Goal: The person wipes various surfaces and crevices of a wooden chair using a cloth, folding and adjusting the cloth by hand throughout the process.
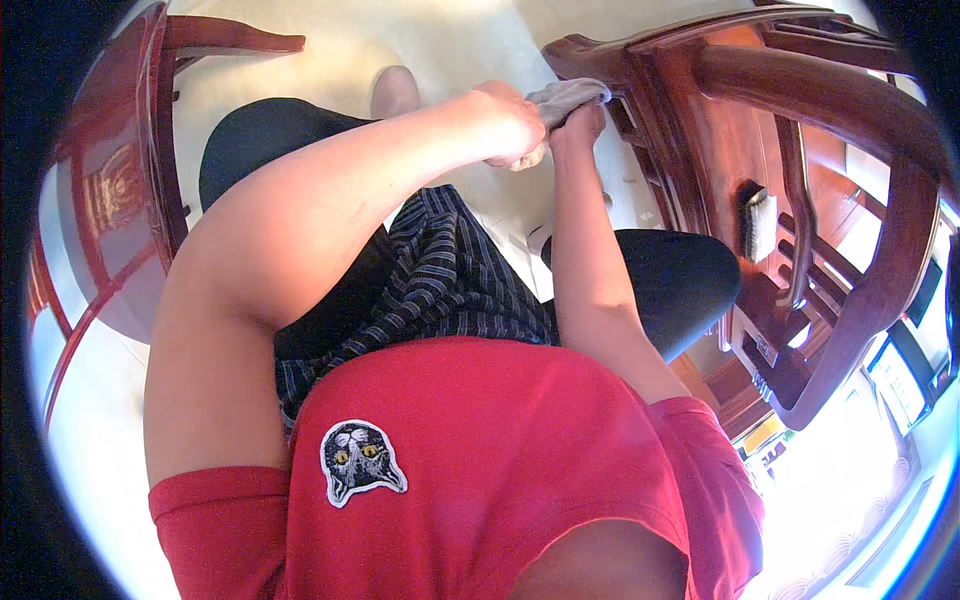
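Observation:
A grey cloth (572, 96) is stretched between my two hands, out in front of my knees and close to a wooden chair's front edge. My left hand (508, 125) closes around the cloth's left part, knuckles up. A small tan patch shows under its fingers, too small to identify. On the other side, my right hand (580, 125) grips the cloth's right end, its fingers partly covered by the fabric.
A dark wooden armchair (720, 130) stands close on the right, with a brush with pale bristles (760, 222) on its seat. Glossy reddish wooden furniture (120, 190) stands at the left. Pale floor (460, 50) lies ahead, where a rounded brownish shape (395, 92) shows.

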